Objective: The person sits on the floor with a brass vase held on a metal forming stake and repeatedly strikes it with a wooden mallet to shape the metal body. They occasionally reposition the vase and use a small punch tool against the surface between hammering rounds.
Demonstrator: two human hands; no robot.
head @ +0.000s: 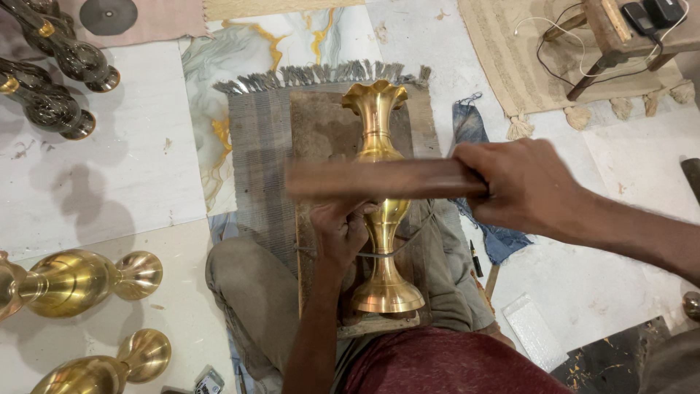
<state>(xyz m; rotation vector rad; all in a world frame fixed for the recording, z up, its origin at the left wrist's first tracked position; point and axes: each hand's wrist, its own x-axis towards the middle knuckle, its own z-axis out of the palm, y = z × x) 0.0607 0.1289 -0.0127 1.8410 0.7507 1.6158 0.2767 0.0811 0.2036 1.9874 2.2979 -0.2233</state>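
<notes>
Head view: brass vase [380,201] lying on a wooden board [321,128] across the person's lap, flared mouth away; left hand [339,233] with fingers closed about its waist, right hand [521,186] with fingers clamped on a blurred wooden mallet [383,179] above the neck. Step judged: striking the vase; the next blow calls for a steady hold. Surroundings: fringed grey mat [255,157], pale tiled floor [117,182], other brass vases [73,281] and dark ones [58,73] at left.
</notes>
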